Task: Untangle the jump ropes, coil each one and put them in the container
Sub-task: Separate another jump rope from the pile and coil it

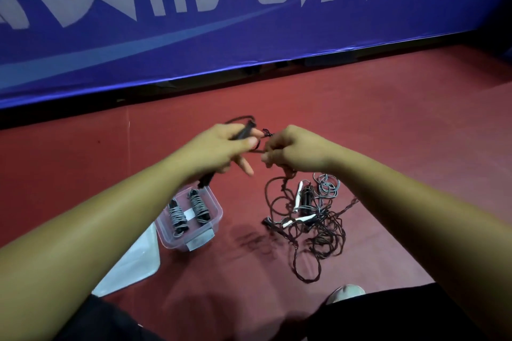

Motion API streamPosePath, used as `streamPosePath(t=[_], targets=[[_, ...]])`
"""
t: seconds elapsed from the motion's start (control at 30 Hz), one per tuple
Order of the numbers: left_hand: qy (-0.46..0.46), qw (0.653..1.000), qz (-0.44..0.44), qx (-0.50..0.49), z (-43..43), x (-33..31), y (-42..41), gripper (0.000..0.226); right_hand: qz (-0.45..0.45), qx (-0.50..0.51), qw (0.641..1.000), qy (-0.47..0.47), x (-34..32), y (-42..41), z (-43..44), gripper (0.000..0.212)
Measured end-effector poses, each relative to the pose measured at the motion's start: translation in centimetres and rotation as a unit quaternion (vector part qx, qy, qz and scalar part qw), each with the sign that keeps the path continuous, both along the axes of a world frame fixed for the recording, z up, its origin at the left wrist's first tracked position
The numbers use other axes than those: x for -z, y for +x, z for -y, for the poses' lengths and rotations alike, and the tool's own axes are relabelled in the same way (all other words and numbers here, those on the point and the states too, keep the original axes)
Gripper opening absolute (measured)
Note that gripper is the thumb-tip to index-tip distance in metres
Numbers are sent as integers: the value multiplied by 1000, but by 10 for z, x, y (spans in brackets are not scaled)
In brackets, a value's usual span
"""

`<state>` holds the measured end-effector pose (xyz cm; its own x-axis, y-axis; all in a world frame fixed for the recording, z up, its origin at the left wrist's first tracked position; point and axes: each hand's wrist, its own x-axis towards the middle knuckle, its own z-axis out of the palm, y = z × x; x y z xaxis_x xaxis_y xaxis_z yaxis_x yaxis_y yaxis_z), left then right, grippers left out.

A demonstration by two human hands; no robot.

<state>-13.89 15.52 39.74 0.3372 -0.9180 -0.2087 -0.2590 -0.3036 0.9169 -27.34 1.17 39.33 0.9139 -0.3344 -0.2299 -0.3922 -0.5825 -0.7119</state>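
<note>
My left hand (221, 151) grips the black handles (243, 131) of a dark jump rope, held above the floor. My right hand (292, 151) pinches that rope's dark cord close beside the left hand, and the cord hangs down to a tangled pile of ropes (307, 221) on the red floor. The pile holds dark cord, grey cord, a black handle and white handles. A clear plastic container (213, 219) stands on the floor below my left hand. Inside it lie two coiled grey ropes (188, 212) with black handles.
The container's clear lid (133, 260) lies flat on the floor to its left. A blue banner barrier (249, 22) runs across the back. My shoe tip (346, 292) shows near the bottom, just below the pile.
</note>
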Motion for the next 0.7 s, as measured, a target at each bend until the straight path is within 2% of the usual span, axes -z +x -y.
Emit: streamPosePath(t=[0.07,0.1,0.27,0.37,0.47,0.53,0.6,0.63,0.7], targets=[[21,997,57,50,3,6,-4,14,35,9,999,0,-8,3,-3,18],[18,997,62,38,4,8,-2,16,40,6,999,-7,-11,2,-3,17],[-68,987,-69,-129,8,9,16,23,22,-8,1000,-11,2,-6,12,12],[-92,968,-112,-203,6,11,30,25,-54,-3,998,-35,24,-13,23,15],[-135,935,-168,-282,-1,3,62,25,-140,19,988,-64,45,-31,39,18],[-124,927,-185,-302,-7,4,79,27,-167,52,980,-92,52,-41,49,16],[-59,940,-159,-297,-12,14,84,26,-172,64,974,-133,54,-45,52,18],[-11,952,-113,-284,-13,19,84,24,-157,65,975,-143,54,-44,51,23],[107,968,53,-219,-16,27,81,15,-112,67,985,-118,45,-39,46,26]])
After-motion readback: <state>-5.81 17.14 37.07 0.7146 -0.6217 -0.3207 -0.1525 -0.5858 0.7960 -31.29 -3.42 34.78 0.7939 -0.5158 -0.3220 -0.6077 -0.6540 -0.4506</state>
